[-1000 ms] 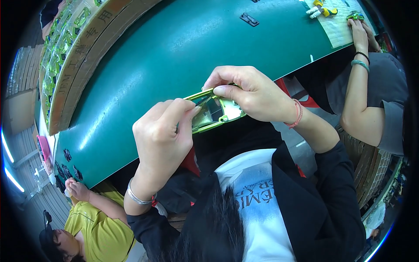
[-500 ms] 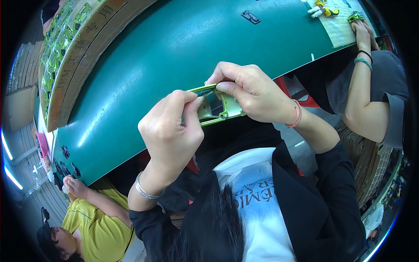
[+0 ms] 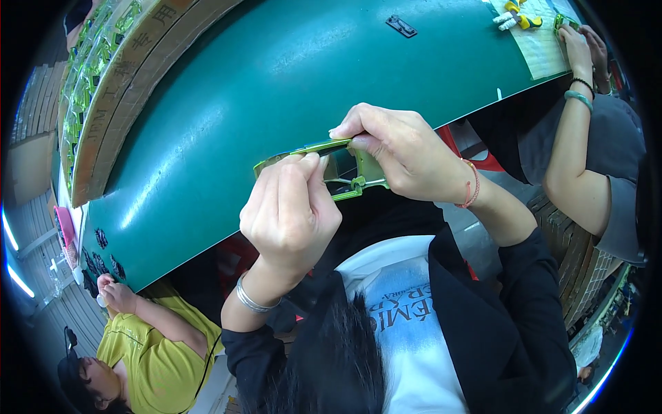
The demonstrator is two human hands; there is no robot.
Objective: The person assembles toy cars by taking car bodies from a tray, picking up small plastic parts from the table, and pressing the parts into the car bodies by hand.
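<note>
My right hand [image 3: 414,155] pinches a bright-green rectangular plastic frame [image 3: 358,184]; my left hand [image 3: 289,214] grips its other half, over the near edge of the smooth green tabletop [image 3: 276,90]. That hand hides the detail there from me. Room opens beyond the grip, toward a black oblong plastic part [image 3: 401,26]; leftward, a brown cardboard box [image 3: 114,103] runs out of view.

A carton [image 3: 103,134] of green parts [image 3: 86,86] and co-workers [image 3: 155,355] around a shared green worktable [image 3: 276,83] show a factory workshop.
</note>
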